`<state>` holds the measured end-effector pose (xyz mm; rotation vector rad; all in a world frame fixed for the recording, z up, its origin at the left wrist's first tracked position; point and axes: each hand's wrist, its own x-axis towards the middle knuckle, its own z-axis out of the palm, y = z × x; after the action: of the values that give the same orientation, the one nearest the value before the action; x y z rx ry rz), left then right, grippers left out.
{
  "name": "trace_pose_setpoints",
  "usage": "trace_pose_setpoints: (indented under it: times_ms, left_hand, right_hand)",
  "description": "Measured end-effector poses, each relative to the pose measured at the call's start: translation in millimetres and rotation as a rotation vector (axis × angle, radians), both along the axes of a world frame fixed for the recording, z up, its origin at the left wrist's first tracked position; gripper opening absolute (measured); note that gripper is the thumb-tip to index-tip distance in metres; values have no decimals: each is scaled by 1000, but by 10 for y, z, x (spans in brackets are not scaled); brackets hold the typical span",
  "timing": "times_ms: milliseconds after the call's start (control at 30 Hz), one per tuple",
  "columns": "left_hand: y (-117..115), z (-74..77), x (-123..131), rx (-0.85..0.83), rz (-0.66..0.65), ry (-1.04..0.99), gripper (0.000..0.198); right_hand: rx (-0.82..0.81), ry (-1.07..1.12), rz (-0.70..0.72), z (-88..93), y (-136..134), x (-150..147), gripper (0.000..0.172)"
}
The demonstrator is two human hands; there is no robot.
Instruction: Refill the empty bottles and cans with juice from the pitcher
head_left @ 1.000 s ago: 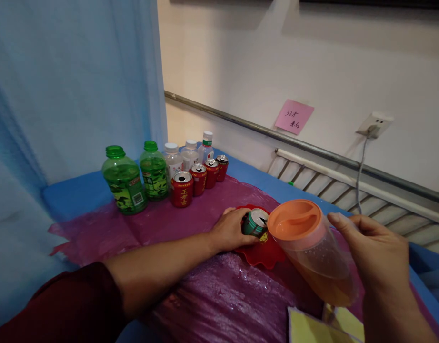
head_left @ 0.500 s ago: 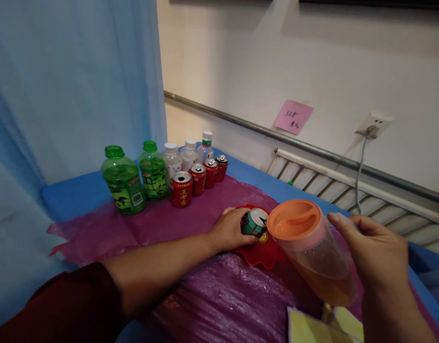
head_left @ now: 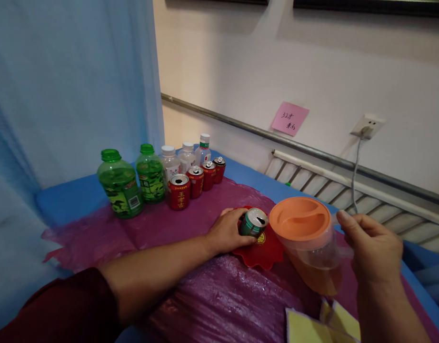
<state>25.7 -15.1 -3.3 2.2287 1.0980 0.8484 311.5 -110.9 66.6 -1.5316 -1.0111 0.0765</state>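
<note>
My left hand (head_left: 229,232) is closed around a green drink can (head_left: 254,223) with a silver top and an opening in its lid. The can stands over a red scalloped mat (head_left: 265,257). In my right hand (head_left: 374,245) is the handle of a clear plastic pitcher (head_left: 314,267) with an orange lid (head_left: 300,220). Amber liquid fills its lower part. The pitcher leans slightly, its lid close to the right side of the can, with a small gap between them.
Two green bottles (head_left: 120,188), several white-capped clear bottles (head_left: 170,164) and several red cans (head_left: 179,194) stand at the back left. Yellow cloths (head_left: 308,326) lie at the front. Purple plastic sheeting (head_left: 219,295) covers the blue table (head_left: 73,197). A radiator (head_left: 312,183) runs along the wall.
The pitcher has swung from a stronger tilt to nearly upright, and its lid has moved a little away from the can. My left hand still holds the can. The view has shifted slightly.
</note>
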Motion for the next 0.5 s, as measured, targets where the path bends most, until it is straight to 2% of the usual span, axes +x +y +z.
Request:
trace_pose_setpoints:
  times_ms: [100, 233, 500]
  left_hand:
    - [-1, -11, 0, -10, 20, -7, 78]
    - [1, -7, 0, -17, 28, -29, 80]
    - [-33, 75, 3, -43, 0, -61, 69]
  right_hand:
    - [124, 120, 1, -72, 60, 90, 46]
    - [273, 403, 24, -161, 169, 163, 41]
    - [320, 683, 2, -267, 340, 275, 41]
